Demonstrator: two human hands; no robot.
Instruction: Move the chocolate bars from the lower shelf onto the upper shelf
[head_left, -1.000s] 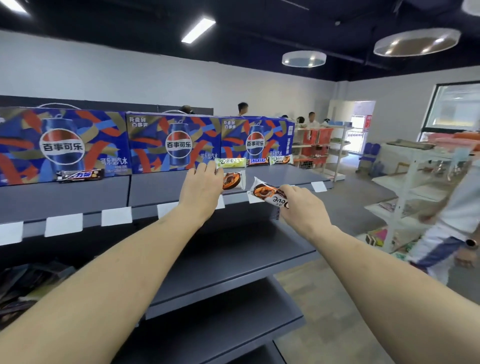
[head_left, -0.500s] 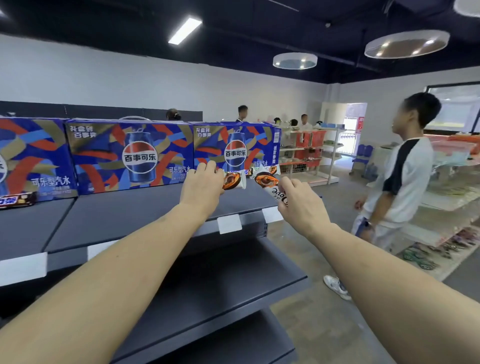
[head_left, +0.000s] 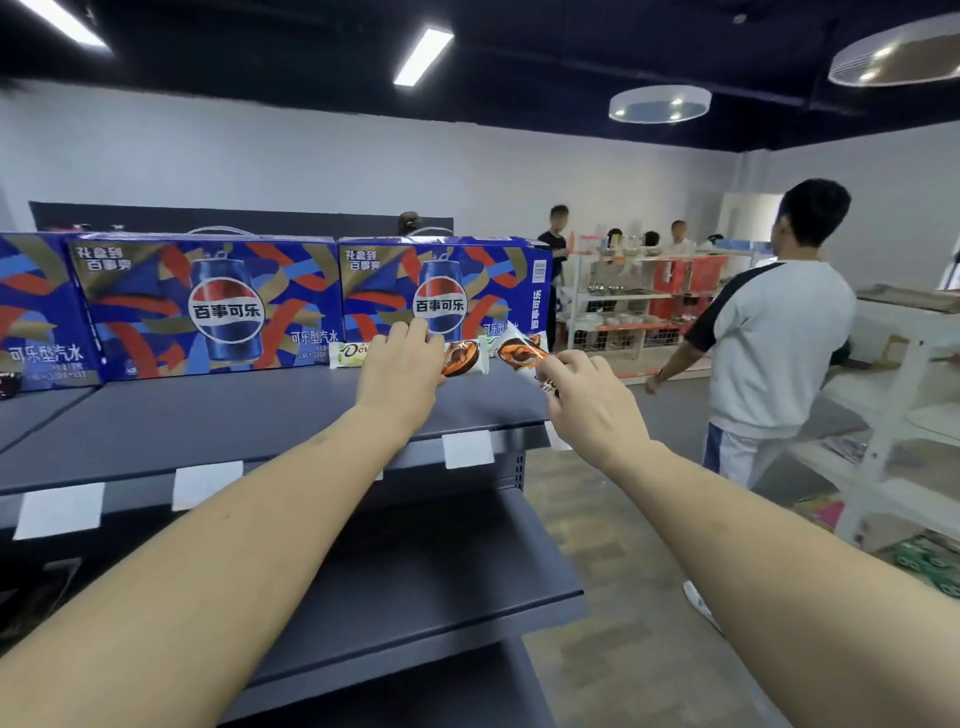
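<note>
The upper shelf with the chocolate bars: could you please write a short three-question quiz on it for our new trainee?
1. True or false: each hand grips an orange-and-white chocolate bar.
2. What lies on the upper shelf left of the left hand? A) green Dove bar B) bottle C) tin
3. What stands behind the bars?

Key: 1 true: left hand's bar, right hand with its bar. 2 A. 3 Pepsi cartons.
</note>
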